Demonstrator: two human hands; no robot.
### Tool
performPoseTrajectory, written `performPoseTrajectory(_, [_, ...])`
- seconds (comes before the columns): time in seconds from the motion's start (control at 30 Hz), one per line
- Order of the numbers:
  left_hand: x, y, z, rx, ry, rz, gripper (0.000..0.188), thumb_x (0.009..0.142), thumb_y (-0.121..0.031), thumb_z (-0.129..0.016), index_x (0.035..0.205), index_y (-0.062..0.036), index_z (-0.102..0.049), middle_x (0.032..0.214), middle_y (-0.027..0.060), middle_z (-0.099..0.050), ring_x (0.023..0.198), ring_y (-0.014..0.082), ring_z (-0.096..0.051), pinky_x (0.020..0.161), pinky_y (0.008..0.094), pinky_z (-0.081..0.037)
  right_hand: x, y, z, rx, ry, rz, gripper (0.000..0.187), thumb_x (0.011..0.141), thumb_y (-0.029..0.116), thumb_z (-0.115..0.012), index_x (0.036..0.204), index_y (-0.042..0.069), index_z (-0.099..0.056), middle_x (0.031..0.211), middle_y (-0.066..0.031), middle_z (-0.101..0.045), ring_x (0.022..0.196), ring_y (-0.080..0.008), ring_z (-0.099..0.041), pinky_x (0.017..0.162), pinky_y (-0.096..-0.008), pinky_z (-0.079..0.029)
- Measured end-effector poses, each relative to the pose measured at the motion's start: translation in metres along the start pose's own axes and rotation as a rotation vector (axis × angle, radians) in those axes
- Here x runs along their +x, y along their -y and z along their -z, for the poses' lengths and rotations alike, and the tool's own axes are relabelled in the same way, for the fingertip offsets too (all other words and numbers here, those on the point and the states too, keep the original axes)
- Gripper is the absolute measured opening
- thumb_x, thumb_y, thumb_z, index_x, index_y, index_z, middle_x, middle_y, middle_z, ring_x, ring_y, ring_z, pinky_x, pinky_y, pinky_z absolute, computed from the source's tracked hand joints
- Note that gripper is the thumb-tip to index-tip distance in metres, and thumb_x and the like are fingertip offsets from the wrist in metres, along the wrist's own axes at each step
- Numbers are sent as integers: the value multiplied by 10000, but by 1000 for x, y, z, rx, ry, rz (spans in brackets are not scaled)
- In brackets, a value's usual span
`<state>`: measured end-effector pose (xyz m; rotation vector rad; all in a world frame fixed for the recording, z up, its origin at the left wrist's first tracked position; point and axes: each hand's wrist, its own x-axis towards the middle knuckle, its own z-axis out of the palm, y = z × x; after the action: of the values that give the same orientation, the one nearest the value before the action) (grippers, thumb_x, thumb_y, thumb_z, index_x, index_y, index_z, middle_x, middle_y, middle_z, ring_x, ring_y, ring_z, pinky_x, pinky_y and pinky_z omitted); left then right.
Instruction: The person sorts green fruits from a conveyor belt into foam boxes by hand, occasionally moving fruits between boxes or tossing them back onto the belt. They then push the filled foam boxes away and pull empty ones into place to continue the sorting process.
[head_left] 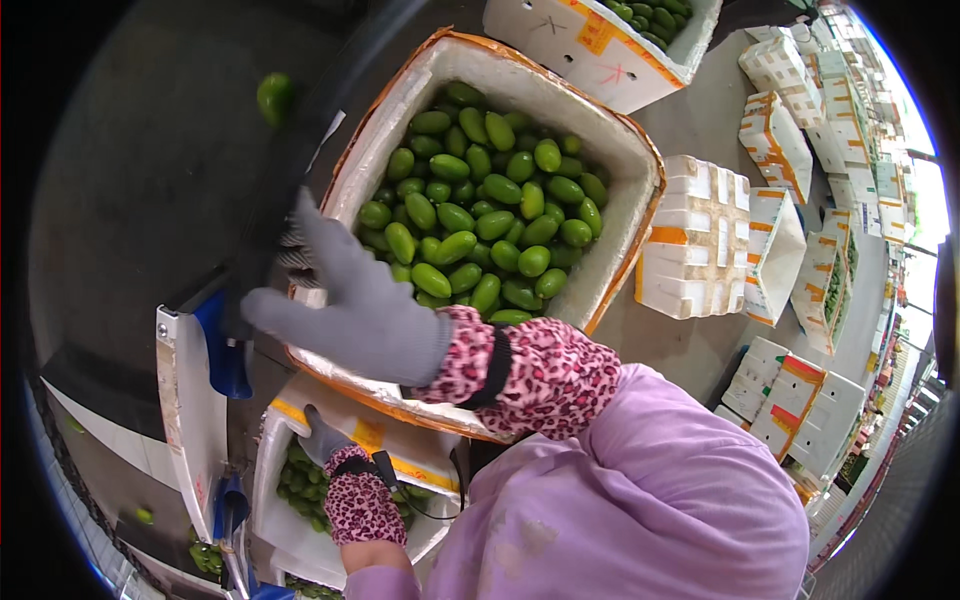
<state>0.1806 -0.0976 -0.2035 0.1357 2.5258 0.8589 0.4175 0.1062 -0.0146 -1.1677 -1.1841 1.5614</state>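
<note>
My right hand (350,300), in a grey glove with a pink leopard-print sleeve cover, reaches over the left rim of a large white foam box (385,105). Its thumb and fingers are spread, and I see nothing in them. Glossy oval green fruits (495,220) fill much of that box. Lower down, my left hand (325,437), gloved the same way, is at the edge of a second foam box (275,480) holding more green fruits (300,485). One finger points upward; the others are partly hidden. Beyond my right hand, a single green fruit (275,98) appears over a dark surface.
A white metal frame (185,420) with blue brackets (222,345) stands at the left, beside a dark blurred bar (270,200). Another fruit-filled foam box (600,55) is at the top. Upturned and stacked foam boxes (695,240) line the right side.
</note>
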Motion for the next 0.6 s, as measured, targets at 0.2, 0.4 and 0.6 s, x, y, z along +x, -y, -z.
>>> performPoseTrajectory(0.2, [7,19,5,45,-35,-88,585,920,-322,-692,1268,123,-541,1166,236,-655,1003,304,-645,886,381,-510,28,-21,-18,193,-218,115,851,890,186,-699,1533,-58,-197,1485,-221,-411,1365,-253,-429,1133,-354,-355])
performPoseTrajectory(0.4, [0,2,1,126,42,-26,562,921,-343,-686,1215,124,-575,1106,226,-682,939,307,-660,862,388,-511,25,-19,-23,-261,-85,292,996,842,202,-725,1541,-67,-68,1586,-324,-168,1458,-398,-293,1154,-392,-333])
performPoseTrajectory(0.6, [-4,-5,3,110,19,-28,548,931,-339,-674,1261,85,-564,1138,208,-675,929,291,-658,844,389,-523,27,-49,-2,-276,-24,295,821,834,237,-712,1507,0,-306,1533,-324,-297,1425,-431,-340,1160,-419,-329])
